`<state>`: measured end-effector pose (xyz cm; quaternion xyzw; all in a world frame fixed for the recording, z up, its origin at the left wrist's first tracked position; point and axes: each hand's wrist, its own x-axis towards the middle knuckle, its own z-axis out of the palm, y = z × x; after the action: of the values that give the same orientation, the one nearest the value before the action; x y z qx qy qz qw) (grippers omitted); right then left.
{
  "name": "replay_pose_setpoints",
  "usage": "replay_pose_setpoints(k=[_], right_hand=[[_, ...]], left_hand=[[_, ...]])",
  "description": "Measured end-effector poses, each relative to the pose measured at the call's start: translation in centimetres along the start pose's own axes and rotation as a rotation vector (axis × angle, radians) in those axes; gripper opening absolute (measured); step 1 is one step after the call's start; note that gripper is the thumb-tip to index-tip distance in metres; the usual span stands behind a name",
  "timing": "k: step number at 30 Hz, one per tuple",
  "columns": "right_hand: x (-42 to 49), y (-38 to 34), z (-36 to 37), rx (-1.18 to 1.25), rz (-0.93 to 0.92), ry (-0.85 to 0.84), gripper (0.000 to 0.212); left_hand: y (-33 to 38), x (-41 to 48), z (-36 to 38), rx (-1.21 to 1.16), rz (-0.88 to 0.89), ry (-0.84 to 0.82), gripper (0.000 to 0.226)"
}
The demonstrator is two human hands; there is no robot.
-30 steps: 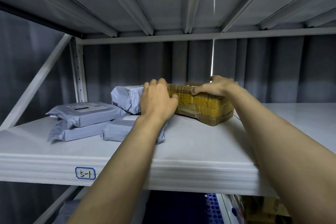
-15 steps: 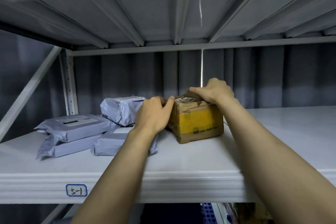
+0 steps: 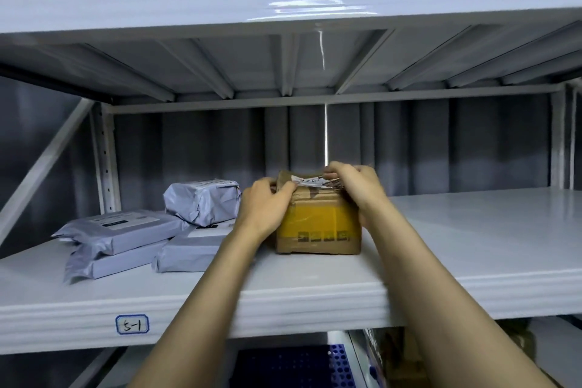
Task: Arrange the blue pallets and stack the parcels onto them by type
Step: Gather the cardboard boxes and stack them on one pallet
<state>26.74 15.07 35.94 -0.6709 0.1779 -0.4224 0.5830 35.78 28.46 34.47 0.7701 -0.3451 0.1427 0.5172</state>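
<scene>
At mid-shelf on the white metal rack point(image 3: 472, 249), grips the small brown cardboard box with yellow taped front point(image 3: 318, 224) by its upper edges, with left hand point(image 3: 263, 208) curled round one side, right hand point(image 3: 357, 189) round the other. Looks stiff and likely light, slick where taped; calls for hold at bare card corners. Sits just beside soft grey plastic mailers point(image 3: 126, 230).

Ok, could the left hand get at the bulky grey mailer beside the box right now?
Probably yes, once freed. The left hand grips the cardboard box with the right hand; the bulky grey mailer sits just left of it, nothing between.
</scene>
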Motion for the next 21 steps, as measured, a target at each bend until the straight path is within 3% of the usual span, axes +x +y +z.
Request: replay_pose_setpoints(k=[4, 13, 19, 21], right_hand=[[-2.5, 0.6, -0.3, 0.093, -0.082, 0.061, 0.022], [-12.6, 1.0, -4.2, 0.298, -0.329, 0.306, 0.028], [-18.1, 2.9, -9.0, 0.378, -0.336, 0.321, 0.024], [-19.2, 4.1, -10.7, 0.445, -0.293, 0.310, 0.035]], left_hand=[[1.8, -2.5, -0.1, -0.086, 0.021, 0.114, 0.040], [4.6, -10.3, 0.4, -0.713, -0.096, 0.128, 0.023], [5.0, -15.5, 1.7, -0.888, -0.063, 0.035, 0.041], [4.9, -17.0, 2.1, -0.947, -0.041, -0.004, 0.045]])
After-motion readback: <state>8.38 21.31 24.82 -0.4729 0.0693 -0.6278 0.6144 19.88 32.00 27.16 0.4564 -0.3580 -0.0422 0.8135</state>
